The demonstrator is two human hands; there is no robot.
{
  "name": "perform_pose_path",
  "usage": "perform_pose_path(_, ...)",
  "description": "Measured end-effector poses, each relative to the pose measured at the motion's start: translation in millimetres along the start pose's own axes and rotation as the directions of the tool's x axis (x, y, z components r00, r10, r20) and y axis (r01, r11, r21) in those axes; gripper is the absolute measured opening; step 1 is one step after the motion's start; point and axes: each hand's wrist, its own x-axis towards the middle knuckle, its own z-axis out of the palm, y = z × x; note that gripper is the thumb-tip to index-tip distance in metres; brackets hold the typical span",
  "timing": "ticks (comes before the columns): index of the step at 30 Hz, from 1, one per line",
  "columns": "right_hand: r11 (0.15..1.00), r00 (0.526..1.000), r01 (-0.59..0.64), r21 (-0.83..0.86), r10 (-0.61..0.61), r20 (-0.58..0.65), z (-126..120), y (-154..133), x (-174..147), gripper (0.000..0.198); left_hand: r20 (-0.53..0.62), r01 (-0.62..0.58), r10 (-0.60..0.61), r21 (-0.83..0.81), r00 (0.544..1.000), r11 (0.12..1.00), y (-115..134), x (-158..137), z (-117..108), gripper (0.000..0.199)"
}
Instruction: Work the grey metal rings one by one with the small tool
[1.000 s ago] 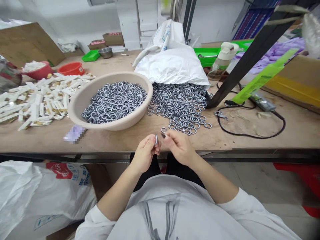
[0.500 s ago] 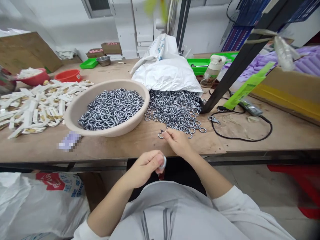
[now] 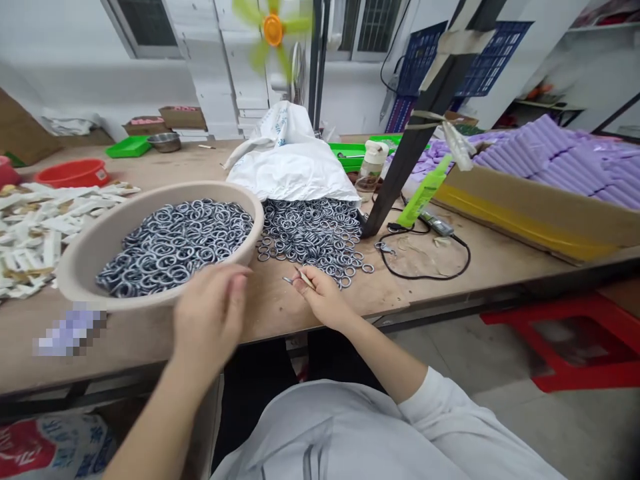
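My left hand (image 3: 213,317) blurs near the smooth beige basin (image 3: 83,263); whether its fingers grip anything, I can't tell. My right hand (image 3: 323,293) pinches a slender pointed tool (image 3: 305,278) beside glossy grey rings (image 3: 315,230), heaped on the brown tabletop (image 3: 280,310); more fill the round basin.

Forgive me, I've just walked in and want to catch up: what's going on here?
A person's right hand pinches a slim pointed item in front of a loose pile of grey rings, which spreads out from under a white sack. The left hand, blurred, overlaps the near side of a beige basin in this view; whether it touches the basin or holds anything can't be told. The basin holds many more rings.
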Motion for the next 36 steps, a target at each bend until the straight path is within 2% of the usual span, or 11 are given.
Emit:
perform_pose_path(2,0.927,0.999,-0.036,0.373,0.044,-0.012,7,-4,-9,0.034,0.151,0.089,-0.055,-0.234,0.987,0.968,20,-19,24,0.026)
perform_pose_path(5,0.813,0.994,-0.055,0.58,0.097,-0.041,22,-10,-23,0.041,0.239,0.331,-0.241,-0.487,0.941,0.808,36,-35,52,0.031)
perform_pose_path(8,0.835,0.985,0.028,0.549,0.072,-0.16,27,-11,-32,0.034,0.304,0.486,-0.384,-0.634,0.872,0.602,38,-39,63,0.035)
perform_pose_path(10,0.878,0.986,0.068,0.474,0.013,-0.164,22,-11,-33,0.029,0.387,0.532,-0.371,-0.694,0.844,0.486,37,-39,63,0.039)
perform_pose_path(14,0.942,0.993,0.12,0.313,-0.114,-0.04,7,-11,-24,0.026,0.517,0.598,-0.325,-0.763,0.792,0.244,40,-40,63,0.041)
perform_pose_path(19,0.947,0.997,0.06,0.317,-0.044,-0.057,-3,-10,-18,0.036,0.583,0.627,-0.304,-0.777,0.754,0.064,41,-43,68,0.04)
perform_pose_path(23,0.978,0.972,0.19,0.092,-0.2,0.126,-11,-13,-27,0.046,0.607,0.639,-0.29,-0.769,0.74,0.024,37,-44,66,0.038)
perform_pose_path(26,0.955,0.951,0.285,-0.082,-0.271,0.146,-14,-17,-32,0.05,0.635,0.66,-0.292,-0.751,0.715,-0.016,37,-43,64,0.039)
perform_pose_path(30,0.931,0.933,0.341,-0.127,-0.318,0.171,-13,-18,-34,0.049,0.669,0.691,-0.305,-0.721,0.678,-0.046,37,-44,64,0.043)
perform_pose_path(32,0.946,0.938,0.31,-0.1,-0.287,0.194,-14,-13,-30,0.048,0.666,0.694,-0.249,-0.719,0.703,0.035,38,-46,61,0.043)
perform_pose_path(36,0.971,0.993,0.083,-0.224,-0.062,0.101,-20,10,-15,0.048,0.698,0.613,0.026,-0.646,0.716,0.455,41,-46,37,0.044)
